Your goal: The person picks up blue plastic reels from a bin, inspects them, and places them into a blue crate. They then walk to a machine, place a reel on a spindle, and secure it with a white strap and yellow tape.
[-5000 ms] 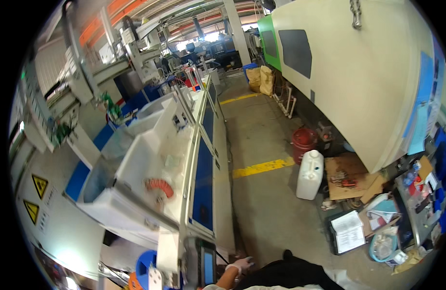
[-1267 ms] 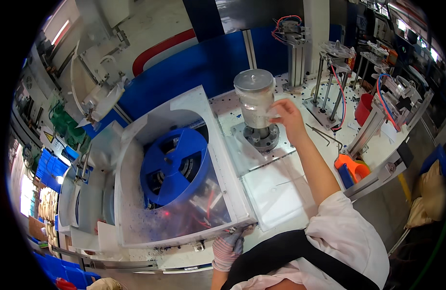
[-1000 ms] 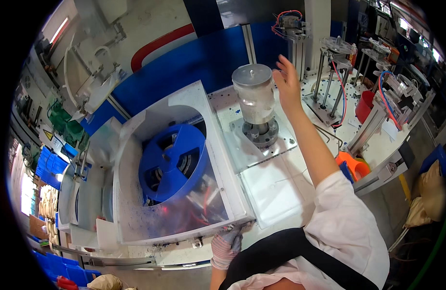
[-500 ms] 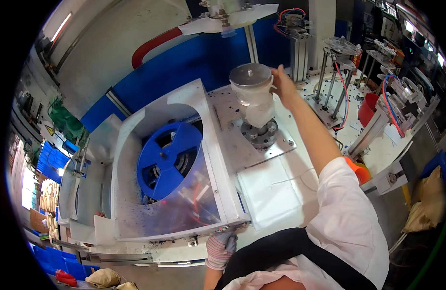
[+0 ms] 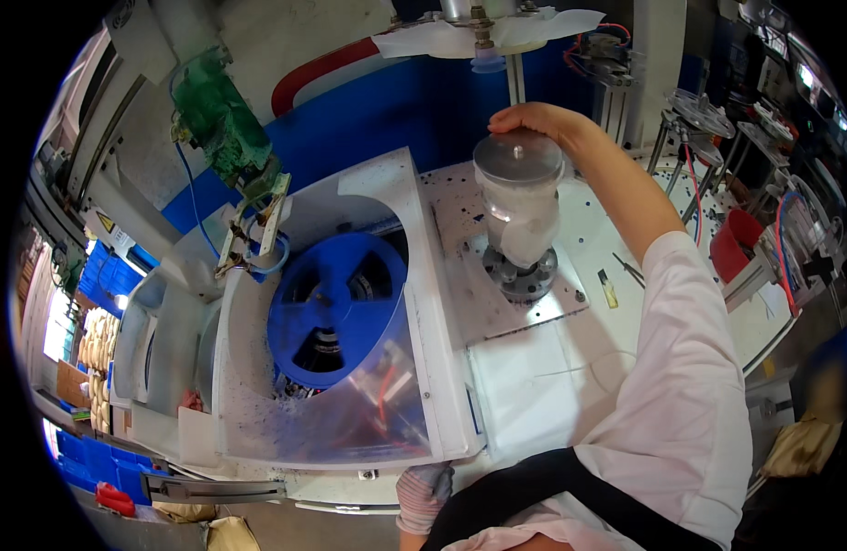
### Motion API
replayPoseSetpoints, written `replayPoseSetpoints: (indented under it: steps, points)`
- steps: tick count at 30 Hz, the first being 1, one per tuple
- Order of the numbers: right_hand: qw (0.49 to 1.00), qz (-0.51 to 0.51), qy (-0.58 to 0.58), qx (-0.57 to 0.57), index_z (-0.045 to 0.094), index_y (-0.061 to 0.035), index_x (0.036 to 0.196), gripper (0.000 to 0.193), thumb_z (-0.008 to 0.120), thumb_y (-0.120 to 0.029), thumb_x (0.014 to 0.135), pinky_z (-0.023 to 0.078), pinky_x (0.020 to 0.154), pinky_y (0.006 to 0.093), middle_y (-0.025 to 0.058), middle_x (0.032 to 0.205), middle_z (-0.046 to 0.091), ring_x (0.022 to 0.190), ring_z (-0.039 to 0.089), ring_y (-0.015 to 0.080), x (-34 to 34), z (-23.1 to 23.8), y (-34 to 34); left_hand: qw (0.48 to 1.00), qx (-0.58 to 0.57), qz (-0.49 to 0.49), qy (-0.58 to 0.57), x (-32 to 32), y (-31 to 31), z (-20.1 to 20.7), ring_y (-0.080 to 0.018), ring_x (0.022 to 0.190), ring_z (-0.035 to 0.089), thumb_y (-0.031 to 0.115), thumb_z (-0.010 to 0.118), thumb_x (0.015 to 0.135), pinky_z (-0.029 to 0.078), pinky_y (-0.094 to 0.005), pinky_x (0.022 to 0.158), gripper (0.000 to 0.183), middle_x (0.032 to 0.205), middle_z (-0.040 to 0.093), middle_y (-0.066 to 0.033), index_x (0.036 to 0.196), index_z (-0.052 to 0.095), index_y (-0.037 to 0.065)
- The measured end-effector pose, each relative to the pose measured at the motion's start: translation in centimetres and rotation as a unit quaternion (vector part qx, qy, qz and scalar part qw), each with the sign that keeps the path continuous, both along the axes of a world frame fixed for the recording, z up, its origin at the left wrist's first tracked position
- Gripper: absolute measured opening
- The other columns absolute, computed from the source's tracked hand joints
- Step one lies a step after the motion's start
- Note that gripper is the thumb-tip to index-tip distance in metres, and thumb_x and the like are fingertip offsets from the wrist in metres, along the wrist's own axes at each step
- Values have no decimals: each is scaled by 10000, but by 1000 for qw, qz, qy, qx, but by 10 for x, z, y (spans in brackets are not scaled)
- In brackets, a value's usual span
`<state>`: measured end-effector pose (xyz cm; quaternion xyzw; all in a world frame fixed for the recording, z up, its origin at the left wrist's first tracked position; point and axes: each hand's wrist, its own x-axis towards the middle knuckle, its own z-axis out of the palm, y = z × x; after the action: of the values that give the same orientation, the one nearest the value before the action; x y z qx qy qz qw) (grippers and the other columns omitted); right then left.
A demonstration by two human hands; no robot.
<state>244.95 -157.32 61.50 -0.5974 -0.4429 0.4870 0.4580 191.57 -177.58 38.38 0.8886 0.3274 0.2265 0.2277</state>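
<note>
A round metal disc with a small centre knob [image 5: 511, 162] caps a cylinder wrapped in cloudy plastic film [image 5: 523, 220]. It stands upright on a metal base ring [image 5: 525, 275] with several round studs. Bare, my right hand [image 5: 540, 121] reaches round the disc's far side, its fingers curled together against the rim; the thumb is hidden. My left hand [image 5: 425, 494], in a striped grey and pink glove, is curled low by the front corner of a white machine housing [image 5: 451, 404]. Its fingertips are partly hidden. Inside the housing sits a blue three-spoked wheel [image 5: 336, 308].
A green arm unit [image 5: 220, 119] with a bracket hangs over the wheel's left side. Above the cylinder is a suction-cup head [image 5: 486, 57]. Rods and fixtures, a red bucket [image 5: 738, 241] and scattered dark bits lie right. A white sheet [image 5: 525, 386] lies in front.
My right hand has gone from the disc's right side to its far rim. The green unit has swung in toward the blue wheel, which has turned. The whole view has shifted slightly.
</note>
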Motion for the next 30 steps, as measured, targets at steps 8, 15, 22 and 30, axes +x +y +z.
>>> replayPoseSetpoints:
  steps: [8, 15, 22, 30]
  points:
    - [955, 174, 198, 136, 629, -33, 1017, 288, 622, -301, 914, 546, 734, 262, 58, 958, 668, 818, 648, 142, 50, -89, 54, 998, -14, 21, 61, -12, -5, -28, -314, 706, 646, 206, 650, 802, 496, -437, 606, 198, 826, 678, -60, 1000, 653, 184]
    - [939, 120, -279, 158, 592, -57, 906, 199, 612, -254, 926, 457, 621, 218, -8, 763, 596, 665, 567, 89, -3, -55, 35, 997, -9, 49, 61, -8, -6, -3, -326, 732, 653, 113, 696, 733, 486, -413, 571, 252, 844, 677, -64, 971, 660, 189]
    - [878, -274, -377, 104, 589, -54, 906, 192, 602, -244, 934, 441, 610, 237, -14, 767, 583, 651, 539, 94, 40, -215, -24, 998, 22, 23, 47, -9, 1, -5, -355, 831, 654, 92, 670, 744, 508, -437, 674, 272, 926, 681, -101, 1002, 680, 176]
    - [574, -407, -484, 520, 624, -97, 932, 282, 796, -223, 748, 439, 731, 328, 38, 898, 597, 845, 567, 211, -122, -100, -120, 998, 30, -59, -6, -20, 21, -20, -330, 783, 618, 121, 687, 706, 480, -436, 667, 407, 856, 637, -78, 1097, 680, 233]
